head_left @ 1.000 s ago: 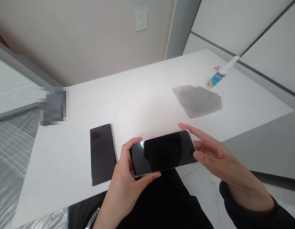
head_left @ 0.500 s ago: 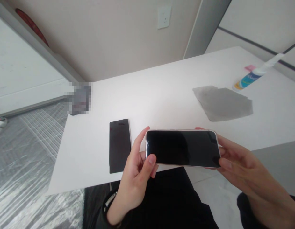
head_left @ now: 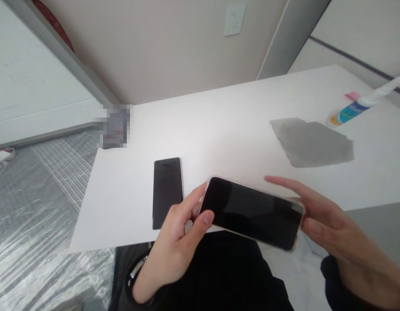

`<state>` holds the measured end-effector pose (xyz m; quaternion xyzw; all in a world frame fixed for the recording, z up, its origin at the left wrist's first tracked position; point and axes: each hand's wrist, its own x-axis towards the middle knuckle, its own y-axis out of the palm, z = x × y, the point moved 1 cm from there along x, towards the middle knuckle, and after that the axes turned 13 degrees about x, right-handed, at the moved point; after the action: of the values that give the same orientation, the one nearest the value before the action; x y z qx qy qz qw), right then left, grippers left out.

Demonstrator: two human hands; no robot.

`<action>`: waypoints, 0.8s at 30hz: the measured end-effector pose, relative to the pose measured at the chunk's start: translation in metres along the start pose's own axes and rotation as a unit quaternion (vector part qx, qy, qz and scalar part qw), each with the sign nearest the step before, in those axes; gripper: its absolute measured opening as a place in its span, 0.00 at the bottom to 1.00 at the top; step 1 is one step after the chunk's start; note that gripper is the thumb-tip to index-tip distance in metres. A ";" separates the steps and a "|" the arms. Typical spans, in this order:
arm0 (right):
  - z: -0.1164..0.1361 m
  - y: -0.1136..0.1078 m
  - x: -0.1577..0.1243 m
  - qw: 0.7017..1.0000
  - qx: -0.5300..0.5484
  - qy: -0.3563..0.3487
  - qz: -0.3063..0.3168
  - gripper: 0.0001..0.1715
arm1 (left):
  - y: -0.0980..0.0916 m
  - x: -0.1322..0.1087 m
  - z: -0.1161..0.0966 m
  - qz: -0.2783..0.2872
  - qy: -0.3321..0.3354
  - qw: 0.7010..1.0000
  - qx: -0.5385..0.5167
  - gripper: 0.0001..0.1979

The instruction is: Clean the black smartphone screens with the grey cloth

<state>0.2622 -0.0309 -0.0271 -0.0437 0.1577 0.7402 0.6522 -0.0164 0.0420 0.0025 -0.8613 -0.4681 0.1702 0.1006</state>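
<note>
Now the phone (head_left: 252,211) slants between the hands: half a second ago it lies nearly level, and at this moment its right-hand end dips toward the person's body, the dark screen turned up. The left hand (head_left: 177,246) is closed on the near end, thumb laid over the corner of the screen and fingers behind the far edge, just as firm-looking as before. The right hand (head_left: 329,220) is looser. It is half open beside the other end, its forefinger stretched out above the phone's upper edge and apart from it, while the thumb lies at the end of the phone; whether it grips there I cannot tell. A pale, clear rim shows along the phone's edges, plainest near the right hand. Judging by this, the left hand bears most of the hold, which leaves the right freer to shift its fingers.

Just beyond the left hand's fingers a second phone (head_left: 167,190) lies flat on the white table (head_left: 219,138), partly covered by that hand. Past the right forefinger lies a flat grey cloth (head_left: 313,142), and farther out, beyond the cloth, are a bottle (head_left: 349,113) and a small pink thing (head_left: 352,95).
</note>
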 end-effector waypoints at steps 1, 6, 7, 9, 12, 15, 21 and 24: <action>0.002 0.005 0.005 1.000 0.005 0.017 0.025 0.48 | -0.003 0.004 -0.003 0.010 0.010 0.999 0.030 0.23; 0.007 0.033 0.030 0.999 -0.003 0.044 0.025 0.36 | -0.014 0.014 -0.008 -0.084 0.058 0.972 0.211 0.24; 0.008 0.037 0.034 0.999 -0.011 0.042 0.007 0.37 | -0.018 0.011 -0.005 -0.135 0.066 0.953 0.262 0.25; 0.007 0.046 0.044 0.999 -0.028 0.028 -0.021 0.37 | -0.027 0.002 0.007 -0.221 0.082 0.904 0.356 0.25; 0.001 0.062 0.059 0.997 -0.067 -0.007 -0.040 0.35 | -0.042 -0.014 0.032 -0.240 0.086 0.851 0.459 0.24; -0.006 0.082 0.066 0.982 -0.153 -0.076 -0.084 0.40 | -0.045 -0.023 0.050 -0.185 0.098 0.836 0.507 0.26; -0.015 0.111 0.065 0.854 -0.429 -0.231 -0.181 0.34 | -0.028 -0.020 0.052 -0.203 0.098 0.822 0.523 0.27; -0.017 0.117 0.068 0.808 -0.494 -0.267 -0.181 0.32 | -0.026 -0.018 0.050 -0.189 0.103 0.818 0.534 0.27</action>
<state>0.1357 0.0177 -0.0408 -0.1887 -0.4200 0.5695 0.6809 -0.0645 0.0417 -0.0318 -0.5795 -0.4444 0.2811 0.6226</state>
